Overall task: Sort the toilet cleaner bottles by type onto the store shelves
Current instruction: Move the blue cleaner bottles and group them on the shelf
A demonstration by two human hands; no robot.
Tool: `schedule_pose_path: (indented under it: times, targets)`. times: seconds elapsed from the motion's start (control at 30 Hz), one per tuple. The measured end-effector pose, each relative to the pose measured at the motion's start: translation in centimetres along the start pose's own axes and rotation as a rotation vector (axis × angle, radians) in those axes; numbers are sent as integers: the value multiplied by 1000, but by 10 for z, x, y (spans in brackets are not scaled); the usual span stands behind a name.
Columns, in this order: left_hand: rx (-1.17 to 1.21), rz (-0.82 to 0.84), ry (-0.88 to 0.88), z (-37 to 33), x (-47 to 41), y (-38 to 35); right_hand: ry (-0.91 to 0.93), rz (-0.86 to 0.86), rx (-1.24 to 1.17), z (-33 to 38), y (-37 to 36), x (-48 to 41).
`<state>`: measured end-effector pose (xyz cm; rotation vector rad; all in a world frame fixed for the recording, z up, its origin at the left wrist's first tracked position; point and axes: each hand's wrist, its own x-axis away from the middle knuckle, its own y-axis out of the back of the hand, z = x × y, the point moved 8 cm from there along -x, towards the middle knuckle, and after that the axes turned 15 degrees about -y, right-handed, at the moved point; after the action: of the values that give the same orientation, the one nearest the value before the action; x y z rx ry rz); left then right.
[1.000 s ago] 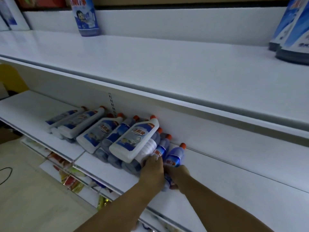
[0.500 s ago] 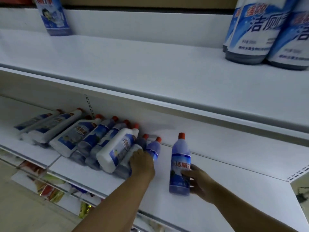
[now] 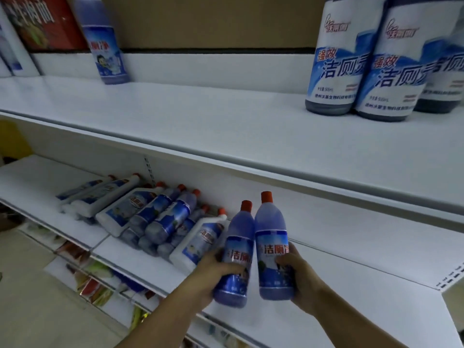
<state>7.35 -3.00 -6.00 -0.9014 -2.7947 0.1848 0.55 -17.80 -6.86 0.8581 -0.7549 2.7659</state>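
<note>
left hand (image 3: pixel 213 270) curled round lower body of blue bottle (image 3: pixel 236 254), tilted slightly right, red cap up. right hand (image 3: pixel 298 275) grips second blue bottle (image 3: pixel 272 247), near upright. both bottles raised above middle shelf (image 3: pixel 351 267), sides almost touching. pile of lying bottles (image 3: pixel 150 217) on same shelf to left. three large bottles (image 3: pixel 361 61) upright on upper shelf (image 3: pixel 226 126), right side.

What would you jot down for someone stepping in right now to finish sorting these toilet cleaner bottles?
Left hand grips the left purple bottle, right hand the right purple bottle, both upright over the lower shelf.
Mixed pile of white and purple bottles lies on that shelf, leftward.
Done: upper shelf holds a lone purple bottle left, three larger bottles right.
Left: place these two, sort the pile.
</note>
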Motion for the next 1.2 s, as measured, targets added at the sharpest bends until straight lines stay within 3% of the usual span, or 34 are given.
schedule_pose_path:
  times: [0.17,0.43,0.53,0.73,0.97,1.2]
  targets:
    - [302,-198,-132,-34,43,30,28,177,81,3,-72,5]
    - [146,-607,-376,-117,184,125,57,490,391,-17,-249,29]
    - [72,-668,-482,-161,229,145,102,597,429,-10,-308,50]
    - [39,-597,-717,-253,263,168,168,784,385,28,-396,93]
    - [-24,-541,-778,-308,279,218,320,857,392,54,-470,110]
    - [-113,-292,-888,-378,258,267,581,648,448,98,-523,110]
